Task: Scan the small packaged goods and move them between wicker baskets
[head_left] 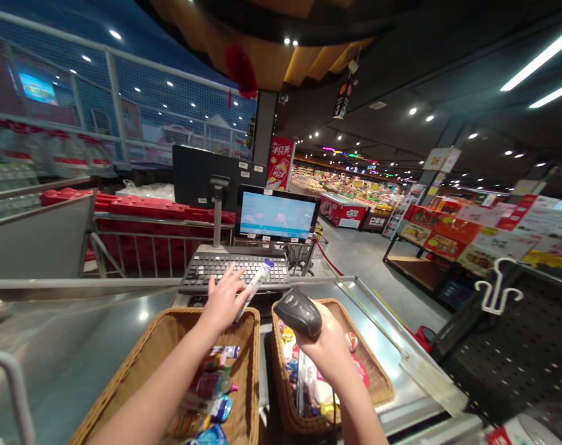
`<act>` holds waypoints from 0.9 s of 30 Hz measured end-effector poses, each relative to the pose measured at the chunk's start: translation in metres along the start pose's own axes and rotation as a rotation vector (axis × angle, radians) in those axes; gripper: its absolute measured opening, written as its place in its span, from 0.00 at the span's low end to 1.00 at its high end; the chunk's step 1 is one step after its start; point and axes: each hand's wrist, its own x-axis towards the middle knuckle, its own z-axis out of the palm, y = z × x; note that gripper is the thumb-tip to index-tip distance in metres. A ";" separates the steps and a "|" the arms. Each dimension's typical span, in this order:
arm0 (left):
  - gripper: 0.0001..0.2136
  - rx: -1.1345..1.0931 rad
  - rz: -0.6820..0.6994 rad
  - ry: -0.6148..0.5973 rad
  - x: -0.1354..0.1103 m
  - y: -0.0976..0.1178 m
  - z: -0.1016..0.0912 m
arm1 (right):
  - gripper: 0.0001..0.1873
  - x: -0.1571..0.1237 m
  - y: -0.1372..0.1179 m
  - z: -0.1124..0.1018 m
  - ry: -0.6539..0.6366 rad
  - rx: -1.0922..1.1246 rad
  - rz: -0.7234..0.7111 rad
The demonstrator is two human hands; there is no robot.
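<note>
My left hand (pixel 225 296) reaches over the near side of a black keyboard (pixel 216 269), fingertips at its keys. Along its thumb side it holds a slim, pale, clear-looking package (pixel 255 284) with a blue end, slanting up to the right; its kind cannot be made out. My right hand (pixel 324 337) is wrapped round a black barcode scanner (pixel 299 314), its head pointing up and left. Beneath that hand is a wicker basket (pixel 378 386) of mixed packaged goods. Below my left forearm, another wicker basket (pixel 136 352) contains several small colourful packages.
Behind the keyboard stand a lit screen (pixel 277 214) and a black monitor (pixel 201 176) seen from behind. The metal counter (pixel 53 321) extends to both sides. A white hook (pixel 498 287) hangs on a dark perforated panel (pixel 517 340) at right. Boxed goods (pixel 461 235) fill shelving beyond.
</note>
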 end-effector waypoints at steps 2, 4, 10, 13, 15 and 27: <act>0.16 0.000 -0.003 -0.001 0.000 -0.003 -0.001 | 0.23 0.000 0.000 0.002 -0.005 0.004 0.005; 0.16 0.003 -0.005 0.002 0.000 -0.006 -0.002 | 0.23 0.000 0.000 0.004 -0.010 0.002 0.003; 0.17 0.018 -0.013 0.008 -0.002 -0.016 -0.004 | 0.19 0.000 -0.004 0.009 -0.044 -0.011 -0.015; 0.15 0.030 -0.028 -0.003 -0.005 -0.021 -0.005 | 0.20 0.001 -0.005 0.011 -0.034 -0.011 -0.013; 0.15 0.036 -0.039 -0.003 -0.007 -0.025 -0.006 | 0.22 0.001 -0.006 0.013 -0.031 0.009 -0.014; 0.15 0.051 -0.107 -0.024 -0.031 -0.055 -0.008 | 0.24 0.001 -0.010 0.029 -0.055 0.056 -0.032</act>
